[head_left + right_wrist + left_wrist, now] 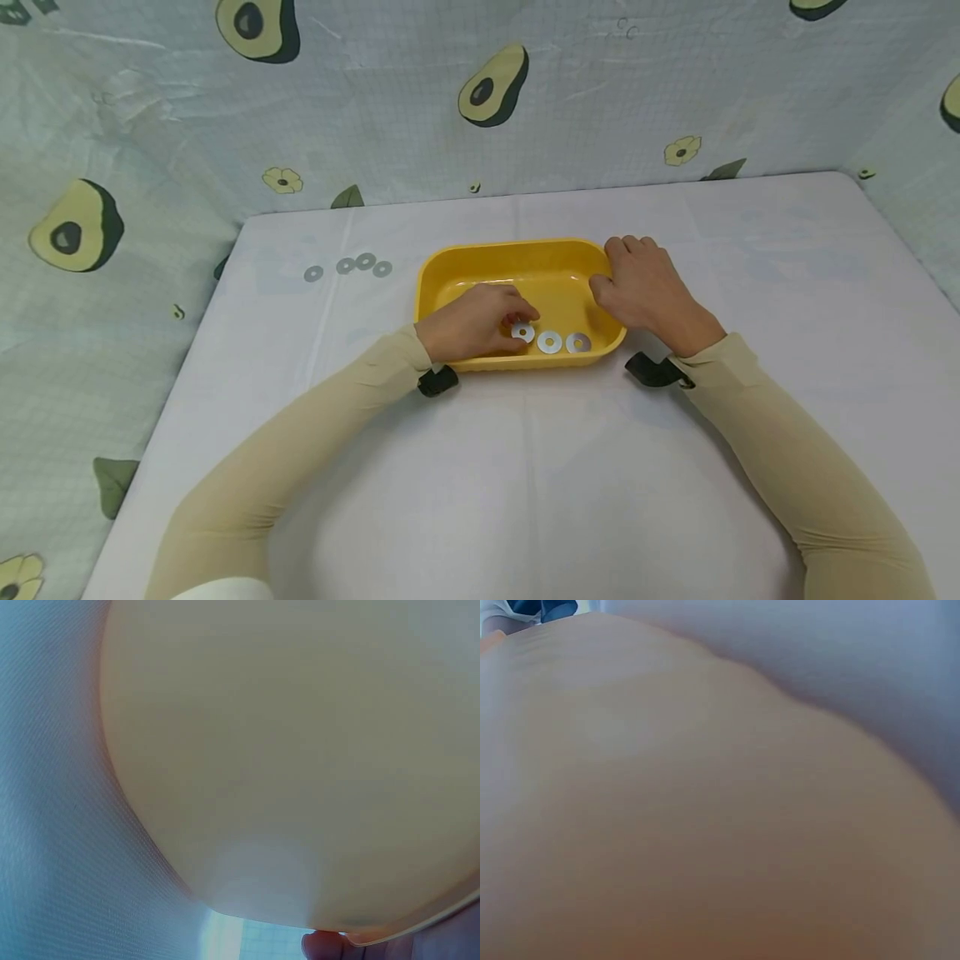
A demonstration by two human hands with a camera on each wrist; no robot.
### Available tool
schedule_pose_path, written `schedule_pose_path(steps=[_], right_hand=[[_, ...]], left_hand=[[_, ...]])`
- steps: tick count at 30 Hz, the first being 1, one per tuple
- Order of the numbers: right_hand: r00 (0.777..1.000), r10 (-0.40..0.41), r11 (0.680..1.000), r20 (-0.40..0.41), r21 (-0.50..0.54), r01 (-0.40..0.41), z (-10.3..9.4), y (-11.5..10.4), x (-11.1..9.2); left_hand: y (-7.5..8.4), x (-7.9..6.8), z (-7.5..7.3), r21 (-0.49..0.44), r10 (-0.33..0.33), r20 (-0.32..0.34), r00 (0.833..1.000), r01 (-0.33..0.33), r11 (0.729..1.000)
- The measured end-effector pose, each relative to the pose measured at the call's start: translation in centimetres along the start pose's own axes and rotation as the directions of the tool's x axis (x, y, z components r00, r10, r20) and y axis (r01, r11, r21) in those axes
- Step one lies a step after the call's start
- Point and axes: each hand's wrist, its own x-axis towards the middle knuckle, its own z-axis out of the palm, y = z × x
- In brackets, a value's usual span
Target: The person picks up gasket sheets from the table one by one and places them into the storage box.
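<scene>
A yellow tray point(517, 250) stands on the white-covered table. My left hand point(476, 321) reaches over its near left side, thumb and fingers curled about a silver washer point(522, 333) near the tray's floor. Two more washers, the middle one point(550, 342) and the right one point(578, 342), lie in a row along the near side. My right hand point(641, 283) grips the tray's right rim, thumb inside. In the right wrist view the tray's outer wall point(285, 765) fills most of the picture, with fingertips point(324, 945) at its edge. Blurred close surface hides the left hand's work in its wrist view.
Several grey washers point(365, 261) lie flat on the table left of the tray, one point(313, 273) a little apart. A curtain with avocado prints point(420, 150) hangs behind the table's far edge. Black wrist straps point(651, 370) sit below both hands.
</scene>
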Motion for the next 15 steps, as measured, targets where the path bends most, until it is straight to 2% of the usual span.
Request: schedule_pose_path(steps=[6,15], right_hand=[[1.000,0.003,1.000,0.002,-0.004,-0.003,0.11,-0.03,0.04],[1.000,-0.002,1.000,-0.005,-0.003,0.002,0.05,0.04,0.00]], left_hand=[[-0.27,0.10,0.32,0.008,-0.008,0.035,0.999,0.008,1.000],[-0.31,0.32,0.47,0.008,0.015,0.070,0.997,-0.015,1.000]])
